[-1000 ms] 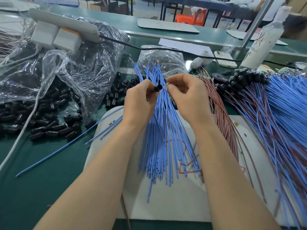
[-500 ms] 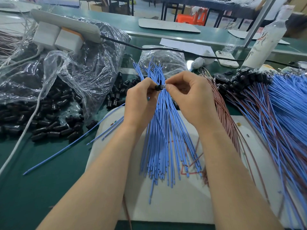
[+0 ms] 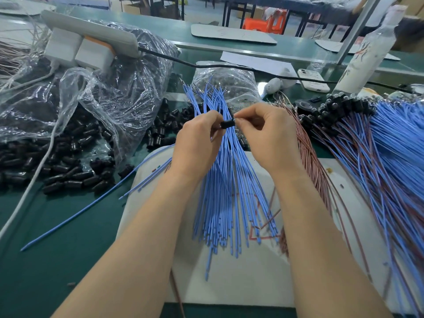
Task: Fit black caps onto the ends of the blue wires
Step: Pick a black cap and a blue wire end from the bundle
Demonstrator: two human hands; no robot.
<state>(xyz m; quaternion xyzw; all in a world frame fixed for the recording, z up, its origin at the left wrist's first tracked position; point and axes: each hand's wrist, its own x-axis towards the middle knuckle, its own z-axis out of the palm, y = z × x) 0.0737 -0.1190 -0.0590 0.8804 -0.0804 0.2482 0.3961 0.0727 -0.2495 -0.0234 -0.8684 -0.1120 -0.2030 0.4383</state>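
Black is the colour at the centre of the action: a small black plastic cap (image 3: pixel 227 124) sits between both hands, lifted above the table. The left hand (image 3: pixel 197 143) pinches its left end between thumb and curled fingers. The right hand (image 3: pixel 268 138) meets it from the other side, thumb and forefinger nipped tight on the cap's right end; whether a wire tip is in that pinch, I cannot tell.

Directly beneath the hands fans a bundle of loose blue wires (image 3: pixel 226 203), bare ends pointing toward the camera, lying across a white flat board (image 3: pixel 252 285). Just right of the bundle runs a sheaf of reddish-brown wires (image 3: pixel 317 173). Further right, a big spread of blue wires already wearing black caps (image 3: pixel 344 111) covers the table's edge.

Off to the left, a heap of loose black caps (image 3: pixel 68 175) spills from a crumpled clear plastic bag (image 3: pixel 103 92) onto the green table (image 3: pixel 57 253). One single blue wire (image 3: pixel 75 214) lies alone across that green surface. Behind, a grey power strip (image 3: pixel 91 31) rests on the bag, a white phone (image 3: pixel 314 80) lies face down, and a white plastic bottle (image 3: pixel 367 49) stands far right.
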